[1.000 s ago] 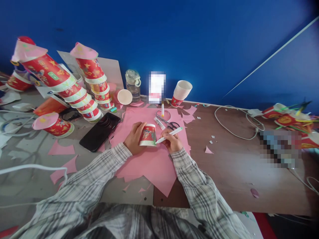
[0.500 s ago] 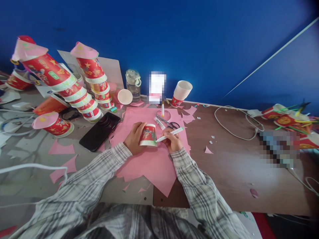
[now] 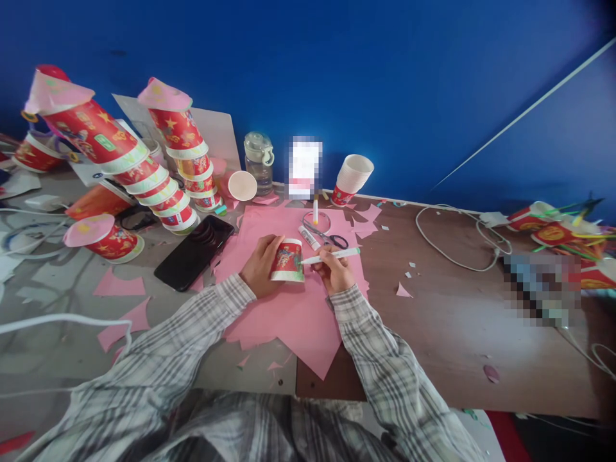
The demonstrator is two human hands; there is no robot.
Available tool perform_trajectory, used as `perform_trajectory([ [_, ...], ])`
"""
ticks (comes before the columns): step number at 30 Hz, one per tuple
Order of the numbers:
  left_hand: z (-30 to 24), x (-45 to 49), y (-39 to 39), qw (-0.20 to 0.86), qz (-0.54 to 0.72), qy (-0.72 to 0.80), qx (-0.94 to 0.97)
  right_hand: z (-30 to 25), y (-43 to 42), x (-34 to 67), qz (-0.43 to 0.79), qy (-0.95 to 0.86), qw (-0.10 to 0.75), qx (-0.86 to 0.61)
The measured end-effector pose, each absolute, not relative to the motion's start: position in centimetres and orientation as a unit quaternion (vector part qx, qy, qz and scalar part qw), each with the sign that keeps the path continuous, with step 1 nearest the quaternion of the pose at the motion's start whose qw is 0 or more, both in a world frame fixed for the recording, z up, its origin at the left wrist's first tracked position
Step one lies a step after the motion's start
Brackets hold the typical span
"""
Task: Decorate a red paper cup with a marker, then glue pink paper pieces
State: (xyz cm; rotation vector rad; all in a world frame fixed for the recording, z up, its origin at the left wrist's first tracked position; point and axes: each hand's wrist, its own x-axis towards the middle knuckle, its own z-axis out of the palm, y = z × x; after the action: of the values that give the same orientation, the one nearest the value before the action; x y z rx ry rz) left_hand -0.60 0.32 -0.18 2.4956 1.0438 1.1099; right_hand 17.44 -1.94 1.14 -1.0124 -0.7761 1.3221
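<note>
My left hand [image 3: 262, 266] is closed on a short red paper cup [image 3: 289, 258] with a white rim, held over pink paper [image 3: 283, 324]. Green marks show near the cup's lower right rim. In my right hand [image 3: 335, 271] a white marker pen [image 3: 344, 253] is pinched, its tip pointing left at the cup's right side; whether it touches cannot be made out. Just beyond the hands lie a glue stick [image 3: 308, 237] and scissors [image 3: 335, 242]. An upright marker [image 3: 316, 212] stands behind them.
Two towers of red cups with pink cone tops, one tower [image 3: 129, 160] and another tower [image 3: 192, 154], stand at left. A black phone [image 3: 195, 252] lies nearer. Behind are a water bottle [image 3: 258, 163] and stacked cups [image 3: 353, 179]. A white cable [image 3: 452, 253] loops at right.
The pen has swung flatter, and its tip has moved up from the cup's lower rim to its side. My left hand keeps hold of the cup, almost unmoved.
</note>
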Motion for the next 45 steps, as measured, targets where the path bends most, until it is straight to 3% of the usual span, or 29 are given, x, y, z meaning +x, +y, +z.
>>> perform_trajectory([
  [5, -0.18, -0.57, 0.30, 0.123, 0.372, 0.363, 0.846, 0.97, -1.96, 17.32, 0.593, -0.381, 0.579, -0.408],
  [18, -0.29, -0.61, 0.30, 0.117, 0.369, 0.357, 0.850, 0.64, -1.85, 17.22, 0.528, -0.385, 0.626, -0.426],
  [45, -0.46, -0.59, 0.35, 0.121, 0.364, 0.360, 0.850, 1.05, -2.36, 17.06, 0.513, -0.444, 0.599, -0.425],
])
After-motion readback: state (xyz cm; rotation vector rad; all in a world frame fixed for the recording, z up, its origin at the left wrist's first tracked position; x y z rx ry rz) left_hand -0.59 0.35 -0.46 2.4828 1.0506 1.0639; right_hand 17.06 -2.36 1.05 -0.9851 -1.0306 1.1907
